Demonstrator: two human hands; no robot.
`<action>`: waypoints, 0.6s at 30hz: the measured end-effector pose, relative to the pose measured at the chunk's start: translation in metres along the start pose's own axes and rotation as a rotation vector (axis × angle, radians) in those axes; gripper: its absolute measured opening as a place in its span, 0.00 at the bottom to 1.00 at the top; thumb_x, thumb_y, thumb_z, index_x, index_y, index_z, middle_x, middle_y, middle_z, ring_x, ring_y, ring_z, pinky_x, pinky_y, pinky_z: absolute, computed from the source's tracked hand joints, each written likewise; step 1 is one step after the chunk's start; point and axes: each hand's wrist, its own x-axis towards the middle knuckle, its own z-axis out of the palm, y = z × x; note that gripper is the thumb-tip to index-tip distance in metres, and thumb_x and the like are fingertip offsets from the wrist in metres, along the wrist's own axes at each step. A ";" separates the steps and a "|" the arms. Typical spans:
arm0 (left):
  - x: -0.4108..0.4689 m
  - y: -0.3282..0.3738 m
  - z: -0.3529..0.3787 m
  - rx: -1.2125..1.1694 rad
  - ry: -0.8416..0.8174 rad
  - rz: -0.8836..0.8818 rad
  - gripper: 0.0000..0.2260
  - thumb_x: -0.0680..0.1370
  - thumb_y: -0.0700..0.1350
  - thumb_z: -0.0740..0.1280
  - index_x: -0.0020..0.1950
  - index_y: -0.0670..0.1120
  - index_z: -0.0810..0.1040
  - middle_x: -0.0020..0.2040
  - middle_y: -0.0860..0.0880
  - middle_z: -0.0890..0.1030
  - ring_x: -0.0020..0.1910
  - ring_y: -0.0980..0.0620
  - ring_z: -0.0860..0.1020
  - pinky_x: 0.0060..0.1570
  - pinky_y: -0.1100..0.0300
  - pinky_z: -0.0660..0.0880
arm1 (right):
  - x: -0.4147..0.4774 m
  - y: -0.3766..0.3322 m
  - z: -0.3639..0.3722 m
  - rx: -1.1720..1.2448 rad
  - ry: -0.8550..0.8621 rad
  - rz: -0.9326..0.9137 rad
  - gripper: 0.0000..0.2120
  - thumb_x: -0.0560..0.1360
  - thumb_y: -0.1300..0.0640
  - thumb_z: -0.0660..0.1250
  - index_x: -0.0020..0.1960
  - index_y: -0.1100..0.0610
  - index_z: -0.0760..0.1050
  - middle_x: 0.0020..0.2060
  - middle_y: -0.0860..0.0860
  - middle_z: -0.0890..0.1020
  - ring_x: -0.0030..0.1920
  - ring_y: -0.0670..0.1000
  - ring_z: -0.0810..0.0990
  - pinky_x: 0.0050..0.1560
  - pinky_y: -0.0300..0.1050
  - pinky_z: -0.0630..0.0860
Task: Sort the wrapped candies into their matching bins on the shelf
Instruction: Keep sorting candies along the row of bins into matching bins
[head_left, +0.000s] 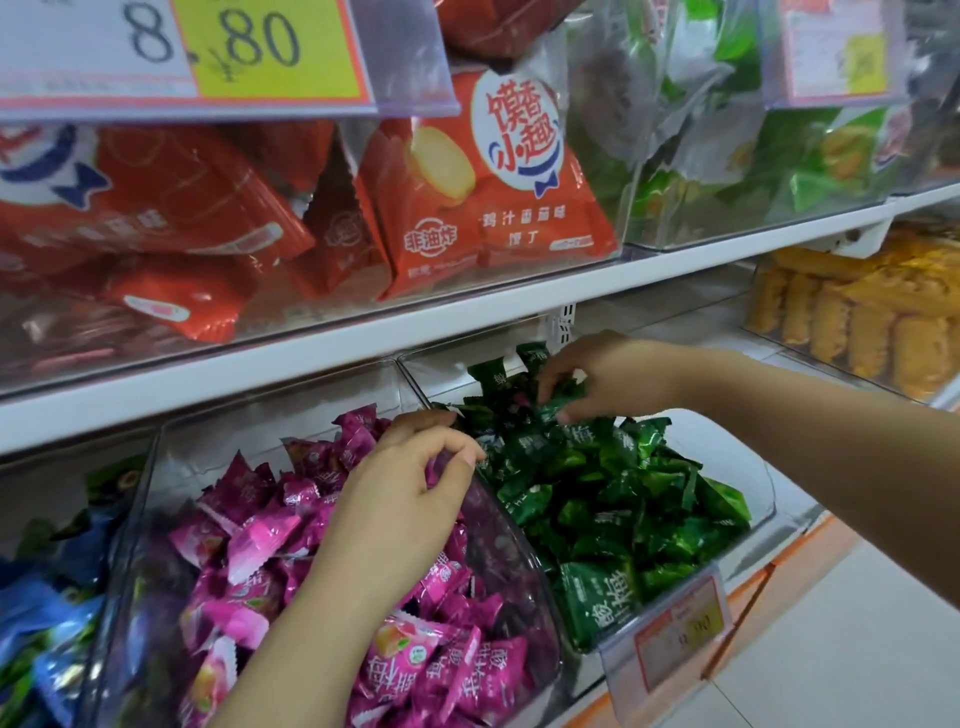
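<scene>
While the right hand (587, 384) is way at the back of the green bin (737, 452), pinching a green candy (563, 401) between thumb and fingertips, the left hand (410, 499) hangs over the pink bin (218, 426), right at the clear divider (511, 525). Its fingers are curled, but honestly I can't tell if there's a wrapper in there. The green pile sits just right of that divider, so I'd say the right hand is nearer for anything green.

head view, close, facing down at shelf (467, 306)
</scene>
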 end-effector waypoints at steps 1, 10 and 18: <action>0.000 0.000 0.000 -0.002 -0.003 0.002 0.06 0.78 0.55 0.61 0.44 0.64 0.76 0.52 0.58 0.78 0.25 0.64 0.71 0.29 0.64 0.65 | -0.005 0.005 -0.002 -0.024 0.008 0.031 0.13 0.74 0.51 0.69 0.58 0.49 0.76 0.61 0.48 0.75 0.58 0.47 0.73 0.55 0.40 0.69; 0.001 -0.001 0.000 -0.008 -0.001 0.007 0.06 0.78 0.55 0.61 0.44 0.65 0.75 0.50 0.59 0.78 0.29 0.64 0.72 0.31 0.65 0.67 | -0.029 0.011 0.001 -0.075 0.000 0.111 0.11 0.75 0.52 0.68 0.58 0.48 0.78 0.46 0.38 0.74 0.47 0.41 0.70 0.43 0.34 0.61; -0.001 0.001 0.001 -0.014 0.001 0.008 0.06 0.78 0.55 0.61 0.45 0.66 0.75 0.55 0.59 0.75 0.29 0.64 0.68 0.34 0.64 0.67 | -0.046 0.013 0.012 0.357 0.345 0.155 0.03 0.67 0.51 0.75 0.38 0.46 0.82 0.44 0.41 0.83 0.44 0.43 0.80 0.52 0.42 0.76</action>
